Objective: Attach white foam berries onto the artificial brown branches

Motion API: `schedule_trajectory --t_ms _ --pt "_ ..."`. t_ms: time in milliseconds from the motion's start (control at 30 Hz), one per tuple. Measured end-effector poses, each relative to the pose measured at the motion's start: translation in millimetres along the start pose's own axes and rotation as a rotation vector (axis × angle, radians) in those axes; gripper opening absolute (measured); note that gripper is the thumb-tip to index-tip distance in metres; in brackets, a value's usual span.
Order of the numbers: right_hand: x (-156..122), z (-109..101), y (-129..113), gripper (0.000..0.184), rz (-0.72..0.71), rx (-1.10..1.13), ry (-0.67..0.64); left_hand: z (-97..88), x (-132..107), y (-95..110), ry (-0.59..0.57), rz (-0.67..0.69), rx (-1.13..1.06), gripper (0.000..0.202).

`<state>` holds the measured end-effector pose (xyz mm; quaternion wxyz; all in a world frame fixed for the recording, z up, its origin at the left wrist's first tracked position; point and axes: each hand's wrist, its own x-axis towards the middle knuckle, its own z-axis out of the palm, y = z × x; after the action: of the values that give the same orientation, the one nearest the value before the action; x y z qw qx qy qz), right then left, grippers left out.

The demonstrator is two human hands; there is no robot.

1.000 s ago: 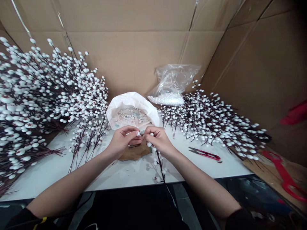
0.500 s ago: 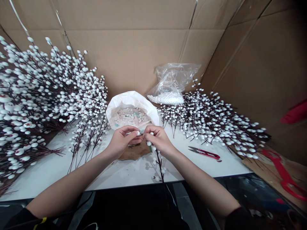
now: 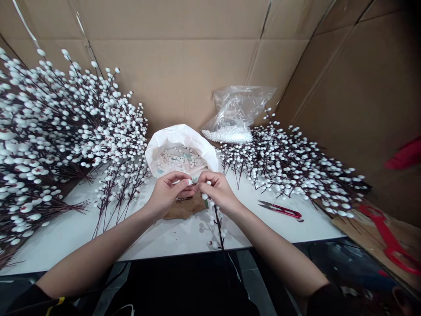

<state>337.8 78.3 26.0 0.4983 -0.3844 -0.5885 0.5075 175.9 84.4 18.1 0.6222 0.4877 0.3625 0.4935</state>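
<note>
My two hands meet at the middle of the white table (image 3: 171,239). My right hand (image 3: 219,192) is closed round a dark artificial branch with white berries (image 3: 217,224), whose stem hangs down past the table's near edge. My left hand (image 3: 167,193) pinches a small white berry at the branch's tip, thumb and forefinger pressed together. Under the hands lies a brown scrap (image 3: 184,210). Just behind them stands a white bag of loose berries (image 3: 180,151).
A large pile of white-berry branches (image 3: 55,136) fills the left. Another pile (image 3: 289,169) lies to the right, behind red snips (image 3: 281,210). A clear bag of white beads (image 3: 235,118) stands at the back. Cardboard walls (image 3: 184,66) enclose the table. Red scissors (image 3: 390,241) rest on cardboard at right.
None beyond a slight shift of the view; both hands stay together at the branch tip.
</note>
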Motion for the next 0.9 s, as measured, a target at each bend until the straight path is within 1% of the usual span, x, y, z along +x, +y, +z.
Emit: schedule_trajectory --t_ms 300,667,900 --pt "0.1 0.9 0.2 0.017 0.001 0.000 -0.002 -1.7 0.2 -0.5 -0.003 0.024 0.079 0.023" --pt "2.0 0.6 3.3 0.016 -0.043 -0.046 -0.004 1.4 -0.8 -3.0 0.032 -0.016 0.029 0.027" --pt "2.8 0.3 5.1 0.015 -0.037 -0.060 -0.008 1.0 -1.1 -3.4 0.030 -0.003 0.041 0.028"
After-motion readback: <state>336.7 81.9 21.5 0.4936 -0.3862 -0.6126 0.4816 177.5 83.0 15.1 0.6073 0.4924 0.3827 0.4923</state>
